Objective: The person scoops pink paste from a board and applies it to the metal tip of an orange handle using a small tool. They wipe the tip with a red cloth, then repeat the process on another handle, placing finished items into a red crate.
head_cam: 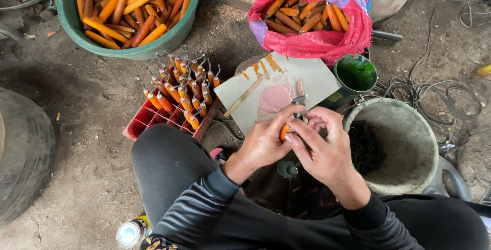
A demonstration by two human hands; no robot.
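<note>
Left hand (266,142): centre of frame, grip clenched around an orange wooden handle (283,132) with a metal hook (298,99) at its top.
Right hand (322,147): fingers pinch the same handle.
Behind: smeared board (312,76).
Upper left: green basin (66,14) of handles.
Left: red crate (146,122) of finished hooks.
Upper right: red sack (317,40).

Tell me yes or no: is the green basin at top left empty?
No. The green basin is heaped with orange wooden handles, lying loose across one another.
</note>
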